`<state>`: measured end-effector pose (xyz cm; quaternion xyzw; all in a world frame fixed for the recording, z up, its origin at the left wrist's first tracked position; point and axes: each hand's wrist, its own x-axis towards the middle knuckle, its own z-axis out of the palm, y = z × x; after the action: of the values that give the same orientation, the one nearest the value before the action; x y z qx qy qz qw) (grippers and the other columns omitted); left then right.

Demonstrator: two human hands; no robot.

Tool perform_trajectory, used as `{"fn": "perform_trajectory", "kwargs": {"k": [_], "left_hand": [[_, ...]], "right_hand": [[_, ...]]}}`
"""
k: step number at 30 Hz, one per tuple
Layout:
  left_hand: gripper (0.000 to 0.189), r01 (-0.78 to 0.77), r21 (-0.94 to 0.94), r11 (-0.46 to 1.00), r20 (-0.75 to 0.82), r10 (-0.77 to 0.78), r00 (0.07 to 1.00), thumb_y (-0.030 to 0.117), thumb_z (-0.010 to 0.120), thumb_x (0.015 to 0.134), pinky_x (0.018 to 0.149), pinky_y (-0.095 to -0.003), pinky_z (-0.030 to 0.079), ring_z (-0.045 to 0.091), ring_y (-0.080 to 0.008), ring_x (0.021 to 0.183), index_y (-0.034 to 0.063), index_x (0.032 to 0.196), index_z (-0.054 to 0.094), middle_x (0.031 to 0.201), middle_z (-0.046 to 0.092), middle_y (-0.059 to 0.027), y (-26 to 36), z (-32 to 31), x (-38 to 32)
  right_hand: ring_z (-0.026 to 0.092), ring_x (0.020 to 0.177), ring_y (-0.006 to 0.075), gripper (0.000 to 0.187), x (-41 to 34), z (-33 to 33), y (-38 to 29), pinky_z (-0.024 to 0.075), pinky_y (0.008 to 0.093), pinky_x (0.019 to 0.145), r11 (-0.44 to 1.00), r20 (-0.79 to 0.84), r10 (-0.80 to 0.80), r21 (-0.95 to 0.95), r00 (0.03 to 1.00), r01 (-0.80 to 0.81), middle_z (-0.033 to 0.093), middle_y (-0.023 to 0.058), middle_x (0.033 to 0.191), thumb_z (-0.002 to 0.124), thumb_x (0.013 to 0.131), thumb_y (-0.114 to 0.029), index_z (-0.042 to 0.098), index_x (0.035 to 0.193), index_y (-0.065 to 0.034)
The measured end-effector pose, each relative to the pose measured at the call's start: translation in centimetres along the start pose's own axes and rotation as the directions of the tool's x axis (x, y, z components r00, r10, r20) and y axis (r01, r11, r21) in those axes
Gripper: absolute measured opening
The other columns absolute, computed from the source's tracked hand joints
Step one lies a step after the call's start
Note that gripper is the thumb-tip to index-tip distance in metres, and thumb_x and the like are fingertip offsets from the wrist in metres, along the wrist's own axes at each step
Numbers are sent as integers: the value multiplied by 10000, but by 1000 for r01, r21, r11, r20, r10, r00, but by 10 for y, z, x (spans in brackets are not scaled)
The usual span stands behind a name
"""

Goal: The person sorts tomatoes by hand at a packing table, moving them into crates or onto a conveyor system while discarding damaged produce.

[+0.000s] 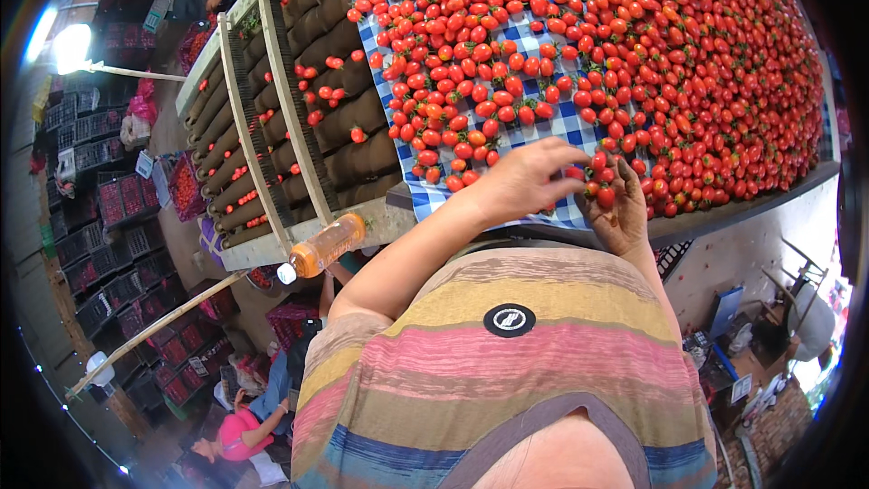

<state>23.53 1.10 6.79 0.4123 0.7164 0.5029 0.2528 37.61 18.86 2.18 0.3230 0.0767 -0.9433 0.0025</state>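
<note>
My left hand [526, 176] reaches in from the left over the table edge, with a cherry tomato [576, 173] showing between its thumb and fingers. Close beside it, my right hand [619, 207] is cupped around several red cherry tomatoes [600, 189], and its fingers look dark and stained. Both hands are over the near edge of a blue-and-white checked cloth [519, 32]. A large heap of cherry tomatoes [719, 95], many with green calyxes, covers the right of the cloth; looser ones [448, 92] lie scattered on the left.
A roller sorting machine [346, 81] with brush strips adjoins the cloth on the left and carries scattered tomatoes. An orange drink bottle [326, 248] lies on its frame. Stacked crates [129, 197] stand beyond. Other people [241, 431] are at lower left and upper left.
</note>
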Motion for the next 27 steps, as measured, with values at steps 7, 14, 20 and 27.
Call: {"fn": "perform_trajectory", "kwargs": {"k": [7,14,20,27], "left_hand": [[497,114,775,622,-109,-45,993,477,627,890,1064,-594,353,394,-331,1367,240,1324,573,1455,465,-106,-86,-21,59],[535,412,815,408,-385,-152,910,448,697,844,1056,-624,327,373,-363,1377,201,1311,607,1469,425,-200,-111,-58,-20],[384,-13,712,702,-123,143,982,188,780,747,860,-451,518,614,-322,1050,139,1111,669,1204,610,-117,-43,36,-2],[317,288,315,904,-70,-280,957,204,726,833,796,-387,526,669,-309,907,47,1102,668,1023,690,-134,-45,12,-1]], "right_hand": [[573,933,235,377,-30,2,2,477,254,527,990,135,20,136,991,-38,599,110,1154,562,979,-376,568,1252,-114],[509,981,221,410,-142,-88,-70,492,282,606,896,104,-427,181,898,405,573,116,1186,534,991,-296,533,1302,-28],[508,1265,302,441,-173,-188,-102,421,413,1034,-2,-79,-903,-982,422,-188,552,180,1352,579,980,-251,538,1345,-7],[597,1129,172,318,-106,-42,-53,477,303,979,-56,288,-776,-918,561,393,621,96,1253,513,1015,-87,556,1321,-13]]}}
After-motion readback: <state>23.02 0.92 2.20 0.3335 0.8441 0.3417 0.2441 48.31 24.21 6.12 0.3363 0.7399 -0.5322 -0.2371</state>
